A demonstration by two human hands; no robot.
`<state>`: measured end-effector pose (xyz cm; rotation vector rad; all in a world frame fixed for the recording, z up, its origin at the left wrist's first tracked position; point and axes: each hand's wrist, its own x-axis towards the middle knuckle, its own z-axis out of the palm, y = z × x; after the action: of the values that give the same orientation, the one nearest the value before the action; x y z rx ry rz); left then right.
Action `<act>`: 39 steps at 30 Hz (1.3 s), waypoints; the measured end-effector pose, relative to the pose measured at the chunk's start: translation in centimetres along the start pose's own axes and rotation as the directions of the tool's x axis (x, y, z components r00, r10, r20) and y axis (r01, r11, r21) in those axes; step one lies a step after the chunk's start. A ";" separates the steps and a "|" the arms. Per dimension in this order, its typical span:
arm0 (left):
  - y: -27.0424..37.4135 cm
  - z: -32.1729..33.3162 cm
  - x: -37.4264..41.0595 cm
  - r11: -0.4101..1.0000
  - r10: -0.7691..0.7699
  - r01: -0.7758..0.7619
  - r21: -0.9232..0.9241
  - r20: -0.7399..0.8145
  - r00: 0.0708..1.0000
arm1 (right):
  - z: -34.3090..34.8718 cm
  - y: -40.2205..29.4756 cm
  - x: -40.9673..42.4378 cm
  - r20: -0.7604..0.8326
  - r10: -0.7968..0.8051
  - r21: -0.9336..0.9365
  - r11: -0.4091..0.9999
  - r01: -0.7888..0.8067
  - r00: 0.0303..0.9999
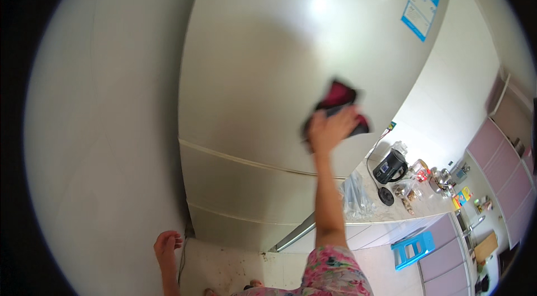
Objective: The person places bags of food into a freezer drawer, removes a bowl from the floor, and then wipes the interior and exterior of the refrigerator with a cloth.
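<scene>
My right hand presses a dark cloth with red patches against the upper door of a pale refrigerator. Hand and cloth are blurred, and the fingers lie spread over the fabric. Below them, a seam runs between the upper door and the lower doors. My left hand hangs low at the left, beside the wall and apart from the refrigerator. Its fingers are loosely curled, with nothing seen in them. A blue-and-white label with writing is stuck near the door's top right.
Right of the refrigerator runs a counter with a plastic bag, a black electric kettle, its round base and a yellow bottle. A blue plastic stool stands on the floor. At the left rises a plain wall.
</scene>
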<state>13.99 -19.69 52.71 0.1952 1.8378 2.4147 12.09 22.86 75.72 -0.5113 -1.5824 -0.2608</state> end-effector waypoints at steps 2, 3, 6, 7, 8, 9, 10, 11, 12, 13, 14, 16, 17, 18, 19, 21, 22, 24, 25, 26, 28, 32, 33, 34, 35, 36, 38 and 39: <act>1.5 1.8 2.1 0.999 0.029 -0.025 -0.046 0.096 0.995 | -0.8 -8.7 -5.2 0.491 -0.054 -0.039 0.996 0.085 0.869; 1.7 3.3 2.9 0.997 0.029 -0.016 -0.081 0.169 0.985 | 0.4 -8.5 -9.0 0.552 -0.409 0.158 0.907 0.390 0.727; 2.9 5.5 4.5 0.992 0.124 -0.113 -0.061 0.229 0.965 | 2.4 -3.0 -9.8 0.506 -0.575 0.314 0.817 0.484 0.643; 3.5 4.9 5.2 0.988 0.152 -0.157 0.008 0.199 0.968 | 1.9 -1.8 -8.1 0.352 -0.721 0.049 0.651 0.758 0.597; 4.2 3.6 6.1 0.976 0.186 -0.201 0.078 0.166 0.968 | 0.7 -0.5 -4.3 0.365 -0.433 0.199 0.901 0.385 0.824; 4.7 2.8 7.2 0.962 0.218 -0.239 0.135 0.154 0.964 | -0.4 2.0 0.6 0.220 -0.421 0.015 0.903 0.429 0.880; 5.0 1.6 8.4 0.960 0.218 -0.243 0.142 0.169 0.961 | -0.6 4.4 5.0 0.025 -0.327 -0.116 0.938 0.327 0.945; 6.0 1.3 9.2 0.944 0.266 -0.292 0.153 0.169 0.949 | -1.2 4.7 9.8 -0.152 -0.128 -0.024 0.992 0.126 0.980; 7.1 1.8 10.1 0.931 0.312 -0.338 0.138 0.179 0.933 | -2.7 5.1 14.6 -0.225 -0.021 -0.041 0.999 0.012 0.974; 8.4 2.2 10.9 0.913 0.360 -0.384 0.135 0.174 0.917 | -3.3 3.8 18.2 -0.294 0.095 -0.003 0.995 -0.100 0.951; 9.7 3.4 11.8 0.891 0.404 -0.428 0.153 0.163 0.900 | -2.1 4.1 20.6 -0.317 0.161 -0.102 0.974 -0.202 0.935; 11.8 6.5 14.0 0.846 0.470 -0.490 0.210 0.142 0.871 | -0.6 -1.2 20.1 -0.304 0.072 -0.176 0.976 -0.130 0.950; 12.0 7.3 16.0 0.833 0.503 -0.515 0.200 0.114 0.857 | 0.4 -5.2 17.5 -0.187 -0.028 -0.252 0.968 -0.021 0.982; 11.9 8.0 18.2 0.821 0.534 -0.541 0.185 0.089 0.841 | 0.4 -8.6 13.8 -0.117 -0.148 -0.069 0.988 0.140 0.982; 11.8 8.9 19.8 0.817 0.539 -0.542 0.198 0.076 0.839 | -0.3 -10.8 9.3 0.092 -0.295 0.125 0.951 0.283 0.951; 11.6 12.1 21.7 0.830 0.521 -0.530 0.175 0.100 0.848 | -1.4 -9.8 1.8 0.453 -0.634 0.172 0.752 0.636 0.627; 11.5 13.2 22.2 0.841 0.504 -0.517 0.157 0.119 0.855 | -1.1 -6.8 -0.5 0.525 -0.669 0.312 0.726 0.613 0.526; 10.3 14.1 23.1 0.849 0.497 -0.511 0.136 0.127 0.859 | -0.9 -0.8 -2.0 0.578 -0.674 0.404 0.726 0.557 0.460; 10.0 13.6 23.8 0.837 0.519 -0.530 0.135 0.108 0.848 | -1.1 1.5 -0.9 0.554 -0.661 0.372 0.740 0.560 0.506; 10.0 13.3 24.4 0.822 0.548 -0.554 0.130 0.081 0.833 | -1.7 3.0 3.0 0.504 -0.549 0.219 0.828 0.516 0.667; 9.9 13.2 24.8 0.772 0.586 -0.580 0.260 0.066 0.808 | -2.3 6.9 12.6 0.056 -0.417 -0.095 0.902 0.420 0.907; 8.2 14.8 24.6 0.832 0.504 -0.494 0.253 0.029 0.863 | -3.0 6.4 30.1 -0.326 0.054 -0.021 0.998 -0.065 0.944; 7.6 15.0 24.6 0.836 0.517 -0.510 0.202 0.021 0.856 | -2.7 4.7 32.4 -0.380 0.027 -0.188 0.976 -0.106 0.925; 7.3 14.4 24.9 0.832 0.537 -0.530 0.165 0.007 0.844 | -2.2 1.4 33.6 -0.288 0.142 -0.110 0.978 -0.180 0.947; 7.8 13.7 25.5 0.819 0.564 -0.557 0.134 -0.016 0.826 | -2.7 -4.2 31.6 -0.098 -0.127 -0.266 0.959 0.097 0.987; 8.3 14.4 25.1 0.837 0.543 -0.539 0.095 -0.017 0.839 | -0.6 -8.1 30.4 -0.353 -0.190 -0.145 0.978 0.147 0.916; 9.1 14.2 23.2 0.878 0.478 -0.476 0.050 -0.026 0.878 | 2.8 -14.6 22.5 -0.396 -0.475 0.054 0.842 0.537 0.785; 8.8 14.1 23.4 0.879 0.477 -0.476 0.023 -0.025 0.879 | 2.4 -17.0 17.2 -0.285 -0.639 0.200 0.690 0.696 0.715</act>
<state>-6.83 -4.98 65.88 0.6969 2.0162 2.7169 1.86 12.00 94.84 0.3580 -1.5254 -0.6020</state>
